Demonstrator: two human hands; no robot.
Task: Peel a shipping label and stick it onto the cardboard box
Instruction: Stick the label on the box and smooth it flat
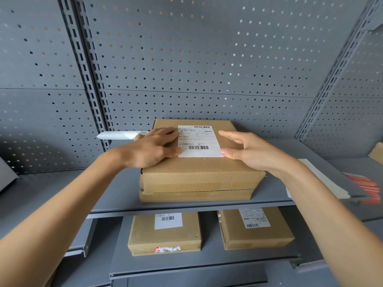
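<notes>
A brown cardboard box (pixel 199 177) sits on the grey upper shelf (pixel 116 195). A white shipping label (pixel 199 141) with barcodes lies flat on the box's top. My left hand (pixel 153 148) rests on the top, left of the label, its thumb at the label's lower left corner. A curled white backing paper (pixel 120 134) sticks out to the left from under this hand's far fingers. My right hand (pixel 248 150) is at the label's right edge, fingers straight and apart, its thumb tip touching the lower right corner.
Two smaller labelled cardboard boxes (pixel 165 233) (pixel 257 226) lie on the lower shelf. White sheets and red-striped paper (pixel 364 185) lie at the right of the upper shelf. A grey pegboard wall (pixel 186 59) stands right behind the box.
</notes>
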